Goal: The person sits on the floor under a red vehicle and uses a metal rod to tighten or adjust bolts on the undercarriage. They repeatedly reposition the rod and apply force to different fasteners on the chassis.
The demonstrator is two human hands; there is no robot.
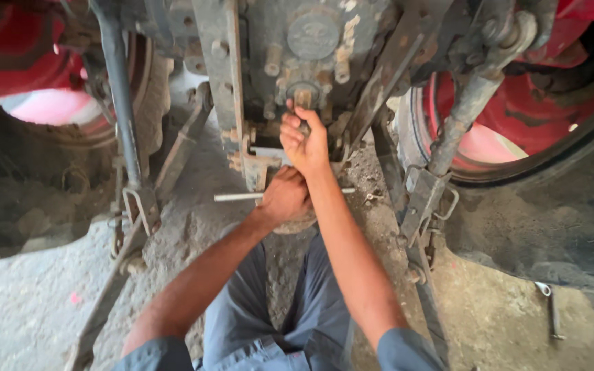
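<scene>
The metal rod [242, 197] lies level under the grey tractor housing [311, 55], between the two red wheels [517, 110]. The left hand [284, 197] closes around it. The right hand [304, 141] grips a shaft stub [302, 98] above.

Left hand [284, 196] hides the metal rod's [238, 197] middle (its grip unseen)
</scene>
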